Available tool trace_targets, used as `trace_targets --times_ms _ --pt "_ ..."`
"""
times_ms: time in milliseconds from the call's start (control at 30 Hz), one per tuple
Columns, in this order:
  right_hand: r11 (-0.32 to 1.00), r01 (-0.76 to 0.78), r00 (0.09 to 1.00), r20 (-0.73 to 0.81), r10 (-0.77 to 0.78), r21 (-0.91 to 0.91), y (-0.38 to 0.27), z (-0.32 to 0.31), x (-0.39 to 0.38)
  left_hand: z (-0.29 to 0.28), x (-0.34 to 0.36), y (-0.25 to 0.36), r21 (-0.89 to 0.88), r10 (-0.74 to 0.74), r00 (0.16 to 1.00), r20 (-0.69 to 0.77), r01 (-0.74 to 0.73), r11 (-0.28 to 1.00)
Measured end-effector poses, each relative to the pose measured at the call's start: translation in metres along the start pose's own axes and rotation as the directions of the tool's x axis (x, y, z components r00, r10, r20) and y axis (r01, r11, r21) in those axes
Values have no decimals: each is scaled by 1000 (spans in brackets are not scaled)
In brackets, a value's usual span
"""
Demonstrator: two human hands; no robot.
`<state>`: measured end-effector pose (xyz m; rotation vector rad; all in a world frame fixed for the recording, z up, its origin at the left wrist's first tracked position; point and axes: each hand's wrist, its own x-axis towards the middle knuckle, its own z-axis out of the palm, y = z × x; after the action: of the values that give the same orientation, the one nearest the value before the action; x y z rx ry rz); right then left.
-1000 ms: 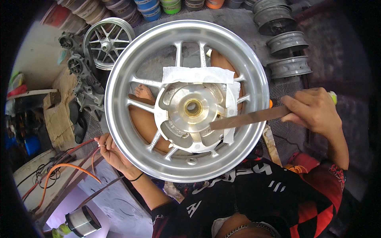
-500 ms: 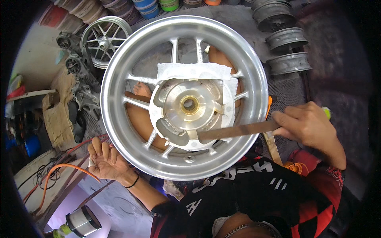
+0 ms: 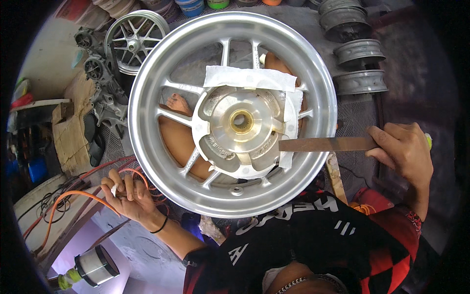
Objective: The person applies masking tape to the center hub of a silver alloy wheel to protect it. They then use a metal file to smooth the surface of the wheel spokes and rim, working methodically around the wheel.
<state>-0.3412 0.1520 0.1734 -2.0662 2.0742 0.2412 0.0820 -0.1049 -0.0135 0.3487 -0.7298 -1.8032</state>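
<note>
A large silver wheel rim (image 3: 147, 127) fills the middle over my legs. Its cast hub (image 3: 252, 139) has a brass-coloured bore, with white masking paper (image 3: 249, 74) on its top and right sides. My right hand (image 3: 401, 149) grips a flat brown file-like strip (image 3: 328, 144), whose far end lies over the hub's right edge; whether it touches cannot be told. My left hand (image 3: 128, 196), left of the rim's lower edge, has curled fingers pinching a small white scrap (image 3: 114, 190).
A smaller spoked wheel (image 3: 137, 29) and grey castings (image 3: 100, 98) lie upper left. Stacked rims (image 3: 360, 81) stand right, tubs (image 3: 191, 7) behind. Hoses (image 3: 71, 193) and a clear canister (image 3: 95, 264) are at lower left, cardboard (image 3: 68, 142) at left.
The strip swung lower across the hub, then moved up and rightward with my right hand. My left hand moved left and down from the rim's edge. The wheel appears higher in view.
</note>
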Motion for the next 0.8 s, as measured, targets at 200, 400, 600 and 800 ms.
trace_targets --times_ms 200,400,600,800 --pt "994 71 997 36 -74 82 0 2 4 27 7 7 36 -15 999 -48 17 999" --pt "999 45 998 48 -46 31 -6 6 4 65 12 1 406 268 916 -297 -133 904" --pt "999 7 993 117 -11 41 -2 -7 4 50 -3 17 303 164 985 58 -174 937" --pt "984 4 992 123 -27 178 -6 10 4 81 9 -1 419 133 978 163 -191 888"
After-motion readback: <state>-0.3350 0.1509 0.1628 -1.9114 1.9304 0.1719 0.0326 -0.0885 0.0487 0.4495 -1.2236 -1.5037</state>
